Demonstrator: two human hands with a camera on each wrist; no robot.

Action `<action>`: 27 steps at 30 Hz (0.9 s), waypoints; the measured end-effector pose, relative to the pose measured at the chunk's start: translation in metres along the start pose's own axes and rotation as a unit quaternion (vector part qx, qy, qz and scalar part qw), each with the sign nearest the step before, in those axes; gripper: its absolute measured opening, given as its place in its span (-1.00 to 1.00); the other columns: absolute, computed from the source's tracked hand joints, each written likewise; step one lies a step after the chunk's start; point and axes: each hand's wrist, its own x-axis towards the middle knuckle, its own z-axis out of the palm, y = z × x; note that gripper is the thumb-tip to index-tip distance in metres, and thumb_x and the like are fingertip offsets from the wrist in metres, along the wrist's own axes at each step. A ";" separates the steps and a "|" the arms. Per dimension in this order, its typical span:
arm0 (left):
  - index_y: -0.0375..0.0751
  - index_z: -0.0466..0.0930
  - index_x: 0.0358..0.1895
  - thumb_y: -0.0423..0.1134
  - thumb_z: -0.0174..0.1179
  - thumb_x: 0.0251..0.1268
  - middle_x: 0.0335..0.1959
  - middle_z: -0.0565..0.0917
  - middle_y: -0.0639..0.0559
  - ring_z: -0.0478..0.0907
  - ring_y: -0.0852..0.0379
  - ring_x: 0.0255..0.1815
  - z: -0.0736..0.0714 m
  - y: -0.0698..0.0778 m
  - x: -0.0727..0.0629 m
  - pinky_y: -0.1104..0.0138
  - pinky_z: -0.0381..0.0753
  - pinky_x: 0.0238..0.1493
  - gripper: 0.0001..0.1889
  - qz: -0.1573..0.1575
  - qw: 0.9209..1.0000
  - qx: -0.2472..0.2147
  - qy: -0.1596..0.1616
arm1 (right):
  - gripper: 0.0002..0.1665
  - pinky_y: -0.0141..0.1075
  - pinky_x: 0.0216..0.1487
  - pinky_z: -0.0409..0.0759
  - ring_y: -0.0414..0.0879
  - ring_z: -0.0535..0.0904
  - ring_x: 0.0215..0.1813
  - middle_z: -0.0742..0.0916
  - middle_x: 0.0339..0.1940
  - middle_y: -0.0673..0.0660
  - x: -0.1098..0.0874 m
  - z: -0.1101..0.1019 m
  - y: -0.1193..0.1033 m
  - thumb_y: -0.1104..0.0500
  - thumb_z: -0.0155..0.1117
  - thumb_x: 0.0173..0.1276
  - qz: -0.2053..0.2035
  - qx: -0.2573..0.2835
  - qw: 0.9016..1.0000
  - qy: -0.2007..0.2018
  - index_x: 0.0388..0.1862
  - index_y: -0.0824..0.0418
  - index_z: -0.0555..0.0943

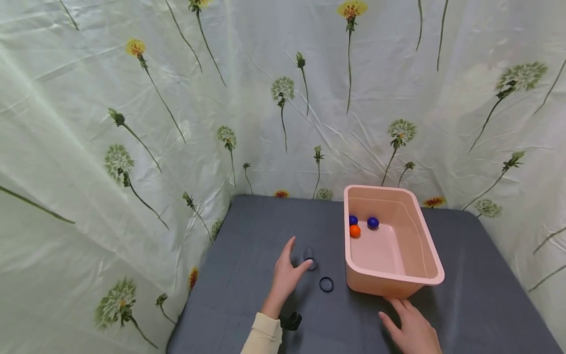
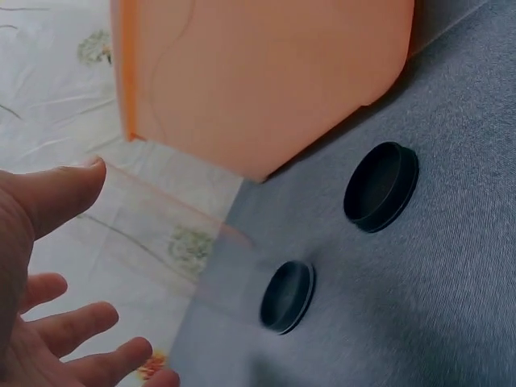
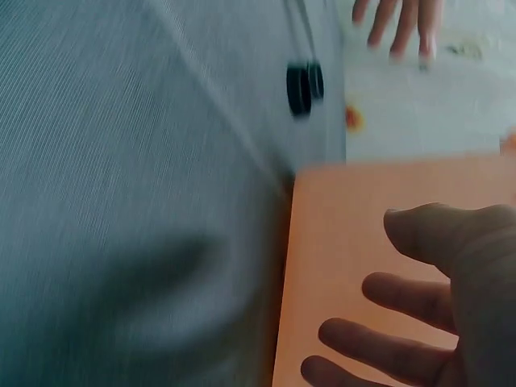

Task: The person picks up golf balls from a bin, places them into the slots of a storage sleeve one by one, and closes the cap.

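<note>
A clear cylindrical container (image 1: 308, 252) with a black base (image 2: 288, 297) stands upright on the grey table; its walls show only faintly. Just left of it is my left hand (image 1: 285, 275), thumb and fingers spread apart and holding nothing. A round black lid (image 1: 326, 284) lies on the table between the container and a pink bin (image 1: 376, 277). At the bin's near side, my right hand (image 1: 411, 327) has its fingers extended, the tips overlapping the lower edge in the head view. Inside the bin are an orange ball (image 1: 355, 231) and two blue balls (image 1: 373, 223).
The bin takes up the right-centre of the grey table (image 1: 247, 236). A flower-printed curtain (image 1: 247, 98) hangs behind the table and along its left side. A black band (image 1: 291, 321) shows at the left wrist, beside a cream sleeve (image 1: 264, 334).
</note>
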 end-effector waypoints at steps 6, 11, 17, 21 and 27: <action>0.14 0.21 0.63 0.02 0.47 0.28 0.58 0.41 -0.05 0.36 -0.16 0.58 0.013 -0.004 0.014 -0.20 0.47 0.42 -0.11 -0.015 1.000 -0.022 -0.013 | -0.36 0.22 0.11 0.66 0.14 0.70 0.16 0.72 0.26 0.21 0.011 0.019 -0.035 -0.15 0.44 0.37 -0.047 0.026 0.998 0.014 0.32 0.12 0.64; 0.07 0.35 0.56 -0.02 0.47 0.29 0.51 0.51 -0.04 0.43 -0.16 0.53 0.021 -0.007 0.021 -0.16 0.49 0.42 -0.21 -0.007 0.999 -0.037 -0.021 | -0.38 0.17 0.13 0.67 0.08 0.70 0.16 0.72 0.24 0.14 0.014 0.027 -0.050 -0.09 0.49 0.34 -0.070 0.038 0.996 0.028 0.32 0.10 0.65; -0.13 0.56 0.38 -0.12 0.45 0.32 0.30 0.69 -0.03 0.59 -0.12 0.36 0.023 -0.008 0.025 -0.08 0.59 0.34 -0.42 0.004 0.999 -0.044 -0.017 | -0.40 0.07 0.21 0.68 -0.09 0.68 0.13 0.73 0.22 0.01 0.015 0.017 -0.067 -0.09 0.52 0.31 -0.085 0.053 0.995 0.017 0.32 -0.06 0.64; -0.10 0.61 0.33 -0.13 0.46 0.31 0.23 0.74 0.00 0.66 -0.08 0.27 0.019 -0.008 0.025 -0.02 0.64 0.28 -0.47 0.017 0.999 -0.040 -0.004 | -0.40 -0.09 0.15 0.72 -0.24 0.67 0.07 0.74 0.12 -0.13 0.012 -0.002 -0.081 -0.09 0.54 0.30 -0.138 0.047 0.988 0.042 0.32 -0.15 0.64; 0.00 0.61 0.32 -0.09 0.45 0.32 0.24 0.72 -0.07 0.66 -0.06 0.25 0.015 -0.005 0.023 -0.05 0.62 0.29 -0.49 0.021 0.999 -0.047 0.003 | -0.31 -0.23 0.12 0.76 -0.31 0.72 0.09 0.72 0.21 -0.20 0.010 -0.037 -0.094 -0.45 0.26 0.37 -0.208 0.076 0.975 0.029 0.39 -0.25 0.55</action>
